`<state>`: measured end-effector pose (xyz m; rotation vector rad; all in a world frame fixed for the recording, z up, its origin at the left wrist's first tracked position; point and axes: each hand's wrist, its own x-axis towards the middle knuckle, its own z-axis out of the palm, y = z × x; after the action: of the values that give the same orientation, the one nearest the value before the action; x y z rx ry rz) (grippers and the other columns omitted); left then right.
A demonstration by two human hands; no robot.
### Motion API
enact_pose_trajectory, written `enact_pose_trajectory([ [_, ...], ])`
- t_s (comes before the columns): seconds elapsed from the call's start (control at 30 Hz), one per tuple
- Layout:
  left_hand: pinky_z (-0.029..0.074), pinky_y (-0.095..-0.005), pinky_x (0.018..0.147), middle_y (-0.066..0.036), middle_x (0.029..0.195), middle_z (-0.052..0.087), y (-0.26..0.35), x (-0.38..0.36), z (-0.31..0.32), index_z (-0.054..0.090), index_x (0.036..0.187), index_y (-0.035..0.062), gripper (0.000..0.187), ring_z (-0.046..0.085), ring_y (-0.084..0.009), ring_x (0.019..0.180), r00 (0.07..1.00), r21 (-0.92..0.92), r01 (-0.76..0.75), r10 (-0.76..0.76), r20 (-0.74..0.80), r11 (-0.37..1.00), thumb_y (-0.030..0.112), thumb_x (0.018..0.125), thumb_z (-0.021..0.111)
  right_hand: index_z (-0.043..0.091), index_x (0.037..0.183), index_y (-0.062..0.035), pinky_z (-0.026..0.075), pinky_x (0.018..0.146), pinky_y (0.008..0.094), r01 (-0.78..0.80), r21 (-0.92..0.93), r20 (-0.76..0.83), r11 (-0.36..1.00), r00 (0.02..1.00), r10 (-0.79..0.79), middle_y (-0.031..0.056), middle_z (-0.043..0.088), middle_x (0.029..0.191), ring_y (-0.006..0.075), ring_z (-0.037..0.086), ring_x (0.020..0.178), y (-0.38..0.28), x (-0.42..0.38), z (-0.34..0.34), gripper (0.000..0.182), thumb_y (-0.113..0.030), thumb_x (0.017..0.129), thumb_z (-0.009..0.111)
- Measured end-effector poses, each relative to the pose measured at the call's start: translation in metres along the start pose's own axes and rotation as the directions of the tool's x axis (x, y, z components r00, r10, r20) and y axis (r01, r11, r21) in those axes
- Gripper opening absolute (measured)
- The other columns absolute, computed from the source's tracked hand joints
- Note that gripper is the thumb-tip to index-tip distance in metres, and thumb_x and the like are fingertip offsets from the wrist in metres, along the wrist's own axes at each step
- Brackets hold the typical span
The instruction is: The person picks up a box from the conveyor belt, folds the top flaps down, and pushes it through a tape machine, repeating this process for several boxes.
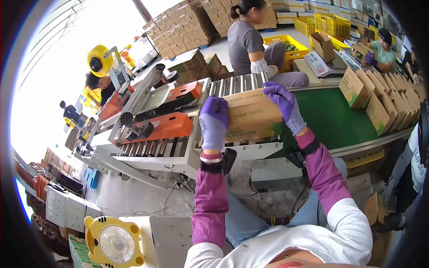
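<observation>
A brown cardboard box point(252, 117) with printed text lies on the metal rollers point(239, 84) in front of me. My left hand point(214, 120), in a purple-and-grey glove, is closed on the box's left end. At the opposite end, my right hand point(285, 106), gloved alike, has its fingers bent over the upper right corner. The undersides of the box and the thumbs are partly hidden. Just left of my left hand stands a carton taping machine with orange side guides point(163, 127) and a yellow tape roll point(99, 60).
A green conveyor belt point(319, 111) runs right, carrying rows of open cartons point(380, 100). Behind it are a weighing scale point(318, 64) and a seated person point(246, 44). Flattened cardboard point(190, 67) is stacked at the back. A yellow fan point(117, 243) stands lower left.
</observation>
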<state>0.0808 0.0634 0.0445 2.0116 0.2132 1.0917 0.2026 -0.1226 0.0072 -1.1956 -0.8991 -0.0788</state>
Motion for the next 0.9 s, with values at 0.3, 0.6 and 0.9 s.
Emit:
enact_pose_trajectory([
  [0.3,0.035,-0.041,0.103,-0.013,0.127,0.053,0.01,0.017,0.043,0.045,0.131,0.0076,0.09,0.048,-0.0298,0.121,0.739,0.275,-0.638,0.472,0.48,0.719,0.022,0.05,0.083,0.042,0.132,-0.0005,0.04,0.098,0.0326,0.113,-0.521,-0.071,0.846,0.982,-0.174,0.0201,0.054,0.123,0.0303,0.055,0.112,0.002,-0.002,0.013,0.042,-0.015,0.094,0.05],
  [0.6,0.041,-0.0398,0.098,-0.01,0.117,0.061,-0.1,0.116,-0.053,0.061,0.116,0.0185,0.068,0.056,-0.0304,0.11,0.902,0.53,-0.256,0.003,0.431,0.809,0.011,0.052,0.081,0.056,0.122,-0.0131,0.019,0.109,0.051,0.213,-0.825,0.398,0.523,0.876,0.272,0.0119,0.045,0.138,0.0314,0.046,0.123,0.032,-0.047,0.02,0.047,-0.043,0.086,0.052],
  [0.9,0.046,-0.0382,0.091,-0.017,0.114,0.061,-0.038,-0.06,0.051,0.062,0.109,0.0021,0.031,0.058,-0.0339,0.106,0.82,0.278,-0.47,0.297,0.49,0.838,0.02,0.084,0.062,0.062,0.115,-0.005,0.047,0.091,0.0311,-0.544,-0.122,0.063,0.83,0.83,0.554,0.0084,0.065,0.111,0.0197,0.062,0.102,0.095,-0.061,-0.115,0.038,-0.028,0.085,0.066],
])
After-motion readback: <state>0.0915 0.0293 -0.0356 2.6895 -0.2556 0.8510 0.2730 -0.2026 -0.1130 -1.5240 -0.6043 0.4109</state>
